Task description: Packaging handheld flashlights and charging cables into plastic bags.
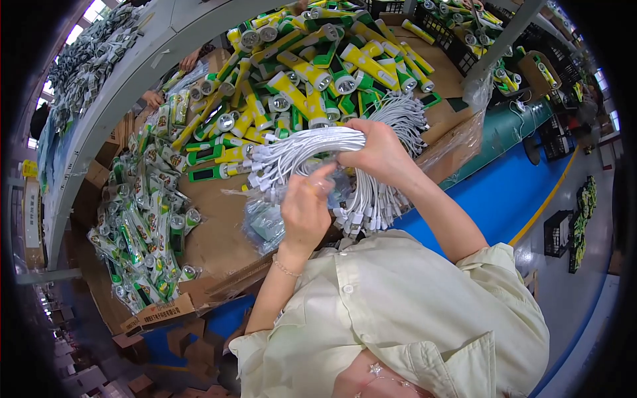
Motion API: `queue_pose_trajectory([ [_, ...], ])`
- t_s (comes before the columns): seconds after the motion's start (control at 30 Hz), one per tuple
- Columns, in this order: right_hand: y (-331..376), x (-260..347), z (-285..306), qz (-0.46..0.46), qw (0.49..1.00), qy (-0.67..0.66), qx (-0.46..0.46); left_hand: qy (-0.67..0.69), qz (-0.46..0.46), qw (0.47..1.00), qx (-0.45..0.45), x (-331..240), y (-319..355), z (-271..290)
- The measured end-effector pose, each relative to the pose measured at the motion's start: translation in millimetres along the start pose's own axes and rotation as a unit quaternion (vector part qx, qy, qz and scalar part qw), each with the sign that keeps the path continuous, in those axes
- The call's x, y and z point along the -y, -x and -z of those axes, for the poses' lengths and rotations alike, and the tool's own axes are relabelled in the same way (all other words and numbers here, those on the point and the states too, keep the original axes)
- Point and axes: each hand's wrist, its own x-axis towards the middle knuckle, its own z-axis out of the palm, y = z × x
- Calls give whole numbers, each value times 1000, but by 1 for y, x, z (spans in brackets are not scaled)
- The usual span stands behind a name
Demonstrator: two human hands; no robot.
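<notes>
My right hand point(383, 154) is closed round a looped bundle of white charging cables point(308, 147), thumb and fingers wrapped about its right end. The small plugs of this bundle hang at its left side. Just below, my left hand point(306, 207) is raised with its fingers bent near the loop; they are smeared by motion, so its grip cannot be made out. More white cables point(405, 123) lie heaped behind and under my right hand. Clear plastic bags point(264, 224) lie on the cardboard left of my left hand.
Yellow and green flashlights point(302, 99) are piled across the far part of the cardboard-covered table point(215, 215). Bagged flashlights point(149, 225) form a heap on the left. Another person's hand point(152, 99) shows at the far left. A grey metal frame point(123, 86) arches over the table.
</notes>
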Motion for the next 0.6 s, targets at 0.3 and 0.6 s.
queue_pose_trajectory([
  [0.3, 10, 6, -8, 45, 995, 5, -93, 322, 422, 846, -50, -16, -25, -11],
  [0.6, 17, 6, -21, 129, 974, -96, -161, 236, 398, 874, -152, -11, -13, -37],
])
